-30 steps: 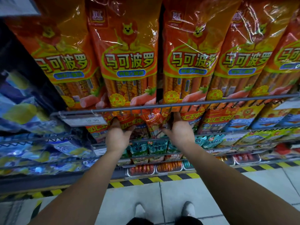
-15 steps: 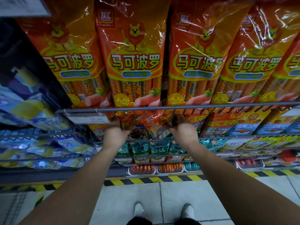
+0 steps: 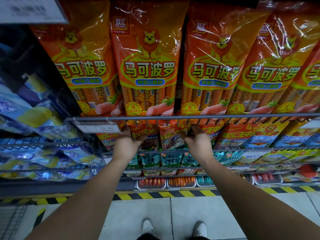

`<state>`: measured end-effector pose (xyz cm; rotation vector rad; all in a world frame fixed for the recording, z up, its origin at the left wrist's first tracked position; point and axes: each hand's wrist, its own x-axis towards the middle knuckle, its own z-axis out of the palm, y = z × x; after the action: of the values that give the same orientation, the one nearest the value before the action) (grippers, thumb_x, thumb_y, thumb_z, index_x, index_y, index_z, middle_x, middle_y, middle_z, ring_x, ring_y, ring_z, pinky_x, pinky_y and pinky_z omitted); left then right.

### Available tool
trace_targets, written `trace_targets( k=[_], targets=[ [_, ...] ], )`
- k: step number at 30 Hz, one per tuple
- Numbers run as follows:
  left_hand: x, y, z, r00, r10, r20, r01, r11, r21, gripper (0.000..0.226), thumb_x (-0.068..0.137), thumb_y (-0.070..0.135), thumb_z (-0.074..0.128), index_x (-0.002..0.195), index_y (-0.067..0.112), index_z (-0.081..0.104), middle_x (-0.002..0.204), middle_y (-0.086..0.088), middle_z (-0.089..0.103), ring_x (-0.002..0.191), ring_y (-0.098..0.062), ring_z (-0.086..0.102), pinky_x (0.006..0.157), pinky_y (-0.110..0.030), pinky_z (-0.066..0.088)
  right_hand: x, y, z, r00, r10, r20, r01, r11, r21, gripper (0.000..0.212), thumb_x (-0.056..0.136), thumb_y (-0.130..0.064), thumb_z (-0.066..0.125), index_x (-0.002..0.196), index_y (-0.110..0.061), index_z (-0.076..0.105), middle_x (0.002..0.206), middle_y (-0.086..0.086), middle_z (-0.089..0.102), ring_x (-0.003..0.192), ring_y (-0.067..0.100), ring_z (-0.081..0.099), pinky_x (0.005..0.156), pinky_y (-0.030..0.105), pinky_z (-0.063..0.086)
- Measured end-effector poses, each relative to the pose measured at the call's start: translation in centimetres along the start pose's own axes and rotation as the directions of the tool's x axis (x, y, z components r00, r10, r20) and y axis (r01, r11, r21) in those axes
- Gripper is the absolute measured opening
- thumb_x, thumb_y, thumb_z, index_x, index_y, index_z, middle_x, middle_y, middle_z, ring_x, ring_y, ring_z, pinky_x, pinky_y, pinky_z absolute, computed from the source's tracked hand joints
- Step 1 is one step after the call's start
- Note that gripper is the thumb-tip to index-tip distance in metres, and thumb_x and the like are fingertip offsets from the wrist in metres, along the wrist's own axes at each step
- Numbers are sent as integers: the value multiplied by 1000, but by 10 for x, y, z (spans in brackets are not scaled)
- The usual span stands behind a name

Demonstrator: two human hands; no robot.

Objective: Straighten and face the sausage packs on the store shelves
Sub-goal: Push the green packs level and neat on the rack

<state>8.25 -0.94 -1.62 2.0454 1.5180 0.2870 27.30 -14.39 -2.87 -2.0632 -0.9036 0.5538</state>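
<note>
Tall orange sausage packs stand side by side on the upper shelf behind a wire rail. Just under that rail is a row of shorter red sausage packs. My left hand grips the left edge of one red pack, thumb on its front. My right hand holds the right side of the neighbouring tilted red pack. The fingertips of both hands are hidden behind the rail and the packs.
A price tag hangs on the rail just left of my left hand. Blue snack bags fill the left shelves. Green packs and trays of small sausages sit lower down. A yellow-black strip edges the tiled floor.
Both hands have risen slightly, tight under the rail. The small red pack between them leans less. The camera has tipped upward, so the shelves sit lower in the frame.
</note>
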Motion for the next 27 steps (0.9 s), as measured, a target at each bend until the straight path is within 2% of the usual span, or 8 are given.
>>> trace_targets(
  k=[3,6,10,13,18,22,25,27],
  targets=[
    [1,0,1,1000,-9,5,9,1000,-29,74,86,45,69,135,-3,42,80,-12,61,61,-24,54,53,-31,41,-5,-1,-2,999,-36,-12,35,999,-23,24,94,-29,66,96,-11,50,66,0,50,54,16,46,46,29,28],
    [0,1,1,1000,-11,-2,11,1000,-15,77,87,45,69,138,-5,40,87,-16,64,64,-25,54,55,-32,43,-7,1,0,999,-38,-38,37,999,-23,24,94,-30,67,97,-11,52,68,4,57,57,20,52,47,31,32],
    [1,1,1,1000,14,11,-13,999,-50,69,88,41,70,134,-3,43,110,-18,66,79,-29,61,62,-29,42,-6,1,3,997,-40,-70,39,999,-16,25,92,-31,69,93,-12,52,67,5,58,55,21,52,42,23,28],
    [2,-1,2,1000,23,15,-22,998,-64,66,87,40,70,131,-2,44,112,-18,65,81,-30,62,65,-31,45,-7,1,4,994,-54,-94,53,998,-19,27,90,-33,71,91,-12,55,67,5,62,57,20,56,46,27,35],
    [2,-1,3,1000,24,0,-24,996,-80,63,86,36,72,129,-2,47,119,-19,64,96,-34,65,70,-30,46,-11,6,4,988,-98,-123,88,992,-86,34,87,-38,73,82,-11,52,52,-3,51,44,13,49,40,18,28],
    [1,-1,4,999,31,-10,-31,997,-77,63,87,38,72,128,-2,47,116,-19,65,94,-34,64,67,-28,41,-11,13,2,991,-90,-104,75,987,-140,32,88,-43,70,85,-16,53,51,-3,55,43,11,51,41,26,35],
    [0,-1,3,999,34,-7,-35,996,-85,61,87,37,72,128,-2,48,113,-19,65,93,-34,64,68,-28,42,-11,20,5,999,-15,-52,1,968,-251,44,90,-55,61,72,-15,52,50,-2,54,44,13,52,45,26,37],
    [-1,0,3,999,37,-6,-37,996,-76,60,87,37,71,126,-2,48,111,-19,65,91,-33,64,67,-29,42,-13,21,7,999,47,-25,-53,947,-316,49,91,-64,52,78,-16,54,58,1,58,51,17,56,47,30,45]
  ],
)
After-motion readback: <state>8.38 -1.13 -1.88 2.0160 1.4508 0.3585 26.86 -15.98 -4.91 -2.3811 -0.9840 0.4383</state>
